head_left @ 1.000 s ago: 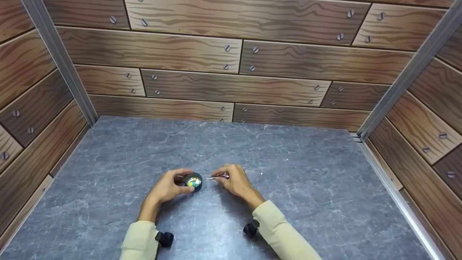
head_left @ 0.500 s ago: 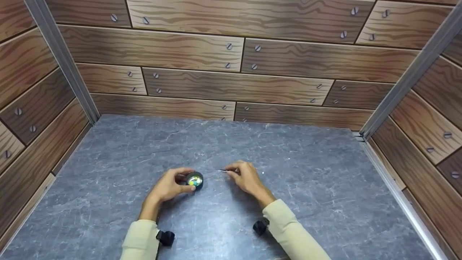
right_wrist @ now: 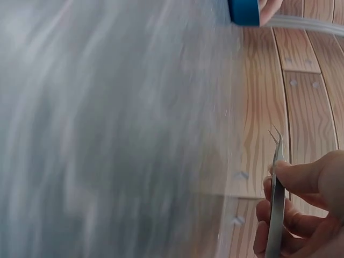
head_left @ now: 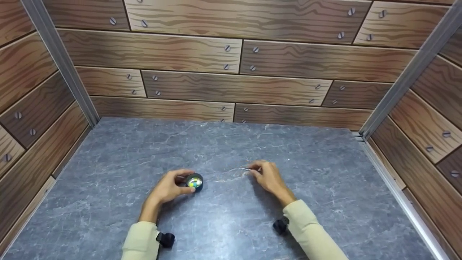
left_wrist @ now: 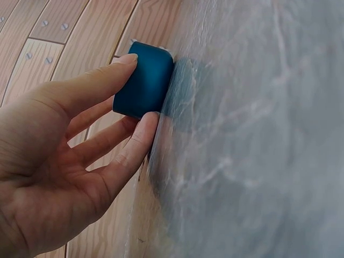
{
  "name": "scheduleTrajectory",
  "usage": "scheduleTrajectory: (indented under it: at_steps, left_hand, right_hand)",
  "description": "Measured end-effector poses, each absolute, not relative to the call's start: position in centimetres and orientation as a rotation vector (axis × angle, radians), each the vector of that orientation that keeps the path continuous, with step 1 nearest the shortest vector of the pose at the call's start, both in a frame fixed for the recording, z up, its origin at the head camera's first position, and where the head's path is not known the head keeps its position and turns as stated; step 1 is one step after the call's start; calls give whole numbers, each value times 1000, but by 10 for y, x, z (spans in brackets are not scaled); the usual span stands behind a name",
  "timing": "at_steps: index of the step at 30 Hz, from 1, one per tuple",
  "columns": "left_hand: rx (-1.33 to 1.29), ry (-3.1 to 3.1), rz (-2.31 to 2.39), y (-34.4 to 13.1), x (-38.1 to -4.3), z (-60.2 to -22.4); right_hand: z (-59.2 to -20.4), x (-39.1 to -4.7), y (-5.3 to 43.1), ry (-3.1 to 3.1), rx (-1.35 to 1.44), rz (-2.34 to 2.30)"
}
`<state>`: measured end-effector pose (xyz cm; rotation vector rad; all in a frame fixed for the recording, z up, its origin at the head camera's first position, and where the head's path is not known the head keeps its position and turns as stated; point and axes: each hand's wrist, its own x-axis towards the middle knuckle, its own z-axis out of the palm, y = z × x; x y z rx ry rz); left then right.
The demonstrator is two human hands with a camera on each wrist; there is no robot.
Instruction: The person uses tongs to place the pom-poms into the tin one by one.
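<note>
My left hand (head_left: pixel 169 187) grips a small round cup (head_left: pixel 201 183) between thumb and fingers, at the table's middle left. It looks dark from above and blue-teal in the left wrist view, where the cup wall (left_wrist: pixel 144 80) is close against the tabletop. Small yellow, white and turquoise beads (head_left: pixel 195 183) show inside its opening. Farther right, my right hand (head_left: pixel 270 177) pinches a pair of metal tweezers (right_wrist: pixel 277 207). Their fine bent tips (right_wrist: pixel 276 135) stand slightly apart, with nothing visible between them.
A tiny white speck (head_left: pixel 288 159) lies on the grey marbled table (head_left: pixel 223 144), right of my right hand. Wood-patterned walls (head_left: pixel 187 54) with metal corner posts (head_left: pixel 400 76) enclose the back and sides.
My right hand has moved right with the tweezers, away from the cup. A white speck seen beside it earlier is now hidden. The left hand and the cup have stayed put.
</note>
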<state>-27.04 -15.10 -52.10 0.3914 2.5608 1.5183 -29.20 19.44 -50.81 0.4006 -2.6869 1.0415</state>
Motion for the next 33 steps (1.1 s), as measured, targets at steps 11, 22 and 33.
scheduleTrajectory:
  at_steps: [11, 22, 33]
  left_hand:
    - [387, 2550, 1532, -150, -270, -520]
    - [415, 2567, 1518, -151, -270, -521]
    - [400, 2563, 1526, -151, -271, -522]
  right_hand:
    - [-503, -298, 248, -2718, 261, 892]
    - [-502, -302, 295, -2722, 165, 794]
    - [-508, -305, 324, -2781, 62, 754]
